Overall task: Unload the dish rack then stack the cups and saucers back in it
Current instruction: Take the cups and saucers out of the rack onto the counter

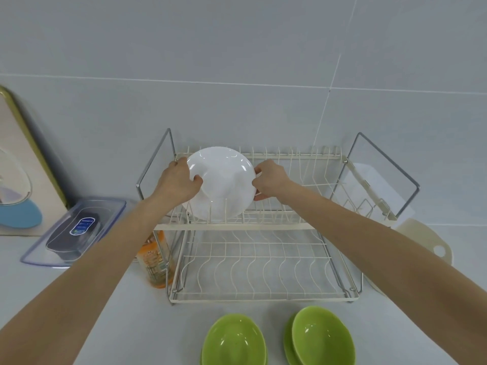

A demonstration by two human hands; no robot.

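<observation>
At 9 o'clock a framed picture point(18, 164) leans on the wall, and beside it a clear plastic box point(75, 230) lies on the table point(137, 312). An orange bottle point(156, 259) stands just left of the dish rack point(263, 270). On the upper tier, at 12 o'clock, a white plate point(224, 180) stands tilted between the wires. The left hand point(179, 180) has its grip closed on the plate's left edge; the right hand point(268, 179) pinches the right edge. At 6 o'clock two green bowls point(234, 341) sit on the table, the right one on a green saucer point(290, 346). At 3 o'clock lies a cream cutting board point(427, 246).
</observation>
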